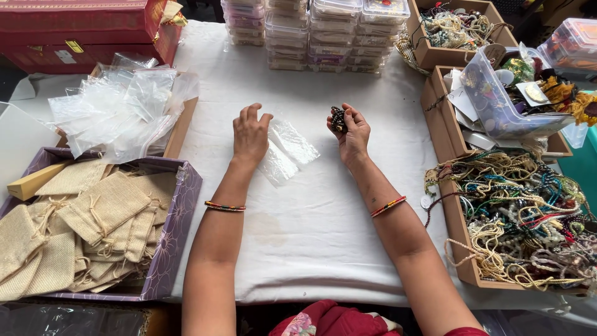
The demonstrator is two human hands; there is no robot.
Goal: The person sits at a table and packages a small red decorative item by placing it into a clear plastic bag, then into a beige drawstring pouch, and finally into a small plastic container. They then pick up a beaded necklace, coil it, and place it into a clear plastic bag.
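My left hand rests palm down on the white cloth, its fingers touching a small clear plastic bag that lies flat in the middle of the table. My right hand is raised a little above the cloth and is closed around a dark beaded piece, bunched up in the fingertips. Both wrists wear thin colourful beaded bracelets.
At my left stand a purple box of beige drawstring pouches and a pile of clear bags. At my right, a cardboard tray of tangled bead necklaces. Stacked clear containers and red boxes line the far edge.
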